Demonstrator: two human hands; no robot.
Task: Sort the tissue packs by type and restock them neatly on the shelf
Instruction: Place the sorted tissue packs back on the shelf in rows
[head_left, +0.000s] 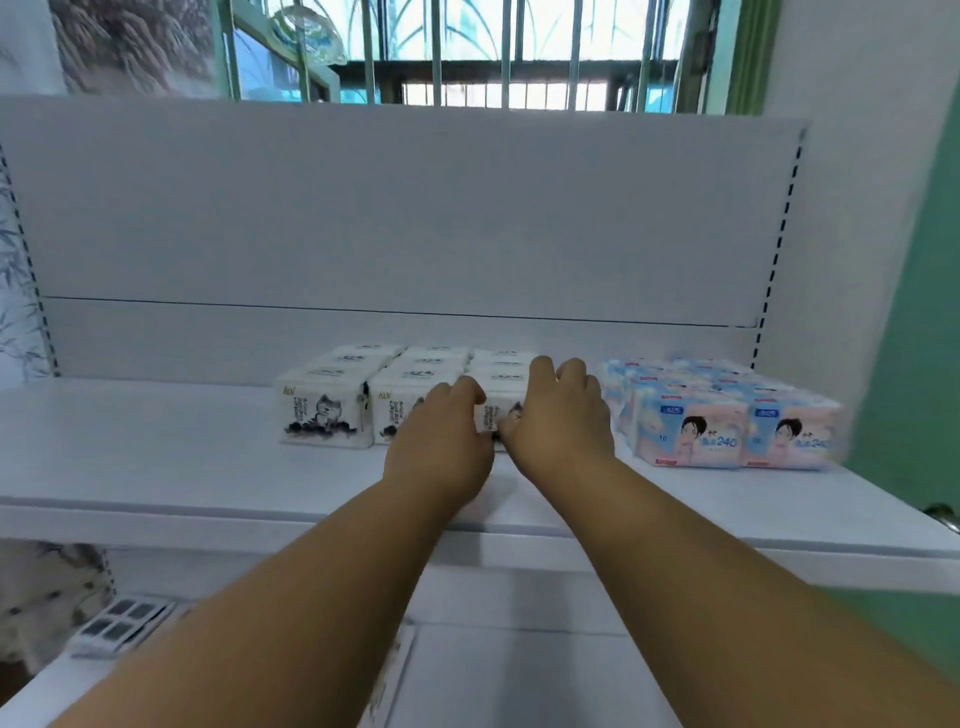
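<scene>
Left hand (441, 431) and right hand (563, 415) curl round the front white cat-print tissue pack (493, 410); judged best nudged toward twelve o'clock, flush with its row on the white metal shelf (156, 467)

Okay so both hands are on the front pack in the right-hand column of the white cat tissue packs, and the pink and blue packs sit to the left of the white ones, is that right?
Not quite. The head view shows the pink and blue packs to the right of the white cat packs, not the left. The rest holds: the left hand and right hand are both on the front pack of the white group's right-hand column.
</scene>
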